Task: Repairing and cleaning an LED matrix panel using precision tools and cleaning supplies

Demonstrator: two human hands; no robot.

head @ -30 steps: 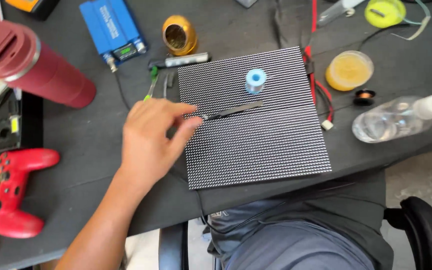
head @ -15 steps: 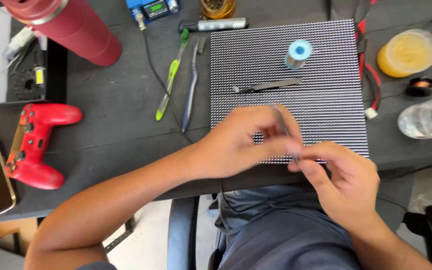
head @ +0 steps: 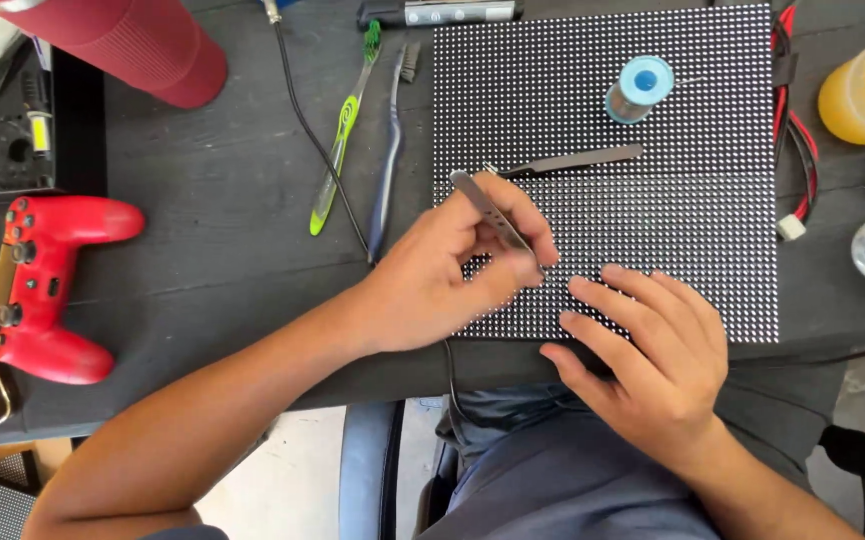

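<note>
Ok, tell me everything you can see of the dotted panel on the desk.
The panel is a flat black rectangle covered in a fine grid of pale dots, lying face up on the dark desk with its near edge at the desk's front. A blue spool and metal tweezers lie on it. The left hand works a second tweezers over it; the right hand presses its near edge.

A: The tweezers (head: 493, 212) in the left hand (head: 443, 275) are looking like smooth grey metal, a little shiny.

B: And the panel (head: 603, 130) is showing a matt black face, rough with small pale dots.

A: At nine o'clock from it, the game controller (head: 38, 285) is shining as glossy red plastic.

B: The table (head: 213, 220) is appearing dark, matt and grainy, like wood.
</note>
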